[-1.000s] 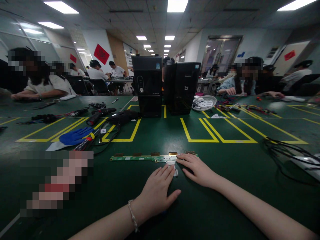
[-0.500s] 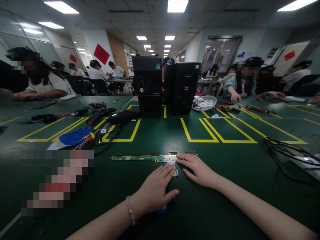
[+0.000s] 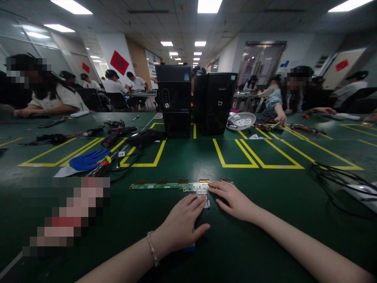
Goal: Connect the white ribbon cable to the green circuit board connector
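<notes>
A long, narrow green circuit board [image 3: 159, 186] lies crosswise on the table in front of me, with brown tabs along its far edge. My left hand [image 3: 185, 220] rests palm down just on the near side of it, fingers stretched and thumb apart. Its fingertips lie on a white flat ribbon cable [image 3: 207, 204] by the board's connector; most of the cable is under the hand. A blue end piece [image 3: 189, 249] peeks out below the palm. My right hand [image 3: 231, 198] is spread over the board's right part, its fingertips touching it.
Two black computer towers [image 3: 176, 102] stand ahead on the green table. On the left are a blue glove [image 3: 90, 159], a black power tool [image 3: 144, 137] and cables. A white basket [image 3: 240, 121] and black cables [image 3: 332, 188] are on the right. Co-workers sit on both sides.
My hands and the circuit board stay almost where they were. Across the table, the right co-worker's hand has shifted slightly to the right and down.
</notes>
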The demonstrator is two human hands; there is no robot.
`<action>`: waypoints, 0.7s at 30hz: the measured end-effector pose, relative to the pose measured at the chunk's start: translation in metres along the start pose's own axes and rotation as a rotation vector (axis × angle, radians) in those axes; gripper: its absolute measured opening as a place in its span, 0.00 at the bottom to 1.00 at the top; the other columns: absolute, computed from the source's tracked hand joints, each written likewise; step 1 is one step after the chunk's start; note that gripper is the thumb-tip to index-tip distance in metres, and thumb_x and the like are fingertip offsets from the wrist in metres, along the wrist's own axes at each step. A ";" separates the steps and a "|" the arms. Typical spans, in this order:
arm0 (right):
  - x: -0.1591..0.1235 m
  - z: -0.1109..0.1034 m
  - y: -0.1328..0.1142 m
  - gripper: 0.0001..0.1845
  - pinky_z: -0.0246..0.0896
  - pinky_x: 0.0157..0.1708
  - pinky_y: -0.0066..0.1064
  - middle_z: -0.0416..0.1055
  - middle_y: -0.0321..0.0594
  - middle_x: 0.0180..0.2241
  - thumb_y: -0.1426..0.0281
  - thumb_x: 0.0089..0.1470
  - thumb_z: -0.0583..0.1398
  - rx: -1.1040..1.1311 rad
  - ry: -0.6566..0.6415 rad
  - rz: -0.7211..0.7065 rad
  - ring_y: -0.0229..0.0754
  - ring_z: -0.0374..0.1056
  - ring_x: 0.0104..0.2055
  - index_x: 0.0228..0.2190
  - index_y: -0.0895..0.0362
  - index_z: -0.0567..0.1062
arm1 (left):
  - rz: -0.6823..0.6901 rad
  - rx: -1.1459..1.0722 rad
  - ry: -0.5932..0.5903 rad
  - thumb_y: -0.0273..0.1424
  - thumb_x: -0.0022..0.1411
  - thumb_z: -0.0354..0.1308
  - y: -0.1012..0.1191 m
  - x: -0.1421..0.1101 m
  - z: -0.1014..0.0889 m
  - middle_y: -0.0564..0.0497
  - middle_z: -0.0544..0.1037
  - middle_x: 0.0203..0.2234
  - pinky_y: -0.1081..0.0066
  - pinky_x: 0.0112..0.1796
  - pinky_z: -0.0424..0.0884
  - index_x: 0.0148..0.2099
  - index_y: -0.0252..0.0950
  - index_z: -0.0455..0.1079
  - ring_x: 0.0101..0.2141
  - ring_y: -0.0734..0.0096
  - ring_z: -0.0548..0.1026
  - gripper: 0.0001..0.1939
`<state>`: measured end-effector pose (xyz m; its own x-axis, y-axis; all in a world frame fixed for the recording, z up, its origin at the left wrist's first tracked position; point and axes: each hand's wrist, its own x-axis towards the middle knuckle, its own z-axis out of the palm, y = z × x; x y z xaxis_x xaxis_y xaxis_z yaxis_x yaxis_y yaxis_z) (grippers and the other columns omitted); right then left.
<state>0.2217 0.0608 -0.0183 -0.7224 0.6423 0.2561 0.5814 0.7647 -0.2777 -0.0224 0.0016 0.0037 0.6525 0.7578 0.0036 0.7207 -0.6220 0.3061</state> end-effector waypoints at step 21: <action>-0.001 0.001 0.001 0.25 0.46 0.60 0.50 0.55 0.41 0.59 0.71 0.59 0.52 -0.003 -0.007 0.007 0.47 0.49 0.61 0.58 0.51 0.60 | -0.048 -0.010 0.009 0.54 0.65 0.40 0.001 -0.004 0.014 0.44 0.51 0.66 0.52 0.59 0.53 0.68 0.38 0.47 0.63 0.53 0.50 0.37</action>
<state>0.2223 0.0610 -0.0194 -0.7210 0.6473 0.2473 0.5876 0.7603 -0.2770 -0.0210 -0.0043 -0.0096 0.6151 0.7884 -0.0026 0.7485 -0.5830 0.3160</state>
